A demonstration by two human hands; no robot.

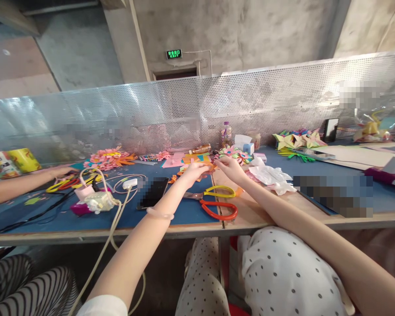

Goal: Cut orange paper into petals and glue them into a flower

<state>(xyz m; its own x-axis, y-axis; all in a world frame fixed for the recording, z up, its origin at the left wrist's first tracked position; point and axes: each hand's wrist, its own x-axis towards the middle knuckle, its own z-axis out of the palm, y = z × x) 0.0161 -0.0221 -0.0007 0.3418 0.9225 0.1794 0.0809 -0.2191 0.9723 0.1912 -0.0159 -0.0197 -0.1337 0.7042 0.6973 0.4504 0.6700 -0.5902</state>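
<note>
My left hand point(197, 170) reaches over the table, its fingers closed on a small piece of orange paper point(213, 167). From the other side my right hand point(231, 168) meets it, fingertips pinched at the same paper. The paper's exact shape is mostly hidden by the fingers. Closer to me lie scissors point(219, 216) with one yellow and one red handle, blades pointing left. Loose orange paper pieces point(173, 178) lie left of my left hand. Just beyond my hands are coloured paper sheets point(174, 160) and a cluster of folded paper flowers point(232, 153).
A dark phone point(155, 193), a white cable point(113, 228) and a charger block point(100, 201) lie at left. Crumpled white tissue point(271, 175) sits at right. A drink bottle point(226, 134) stands before a perforated metal screen point(256, 101). Another person's arm point(23, 184) reaches in from the left.
</note>
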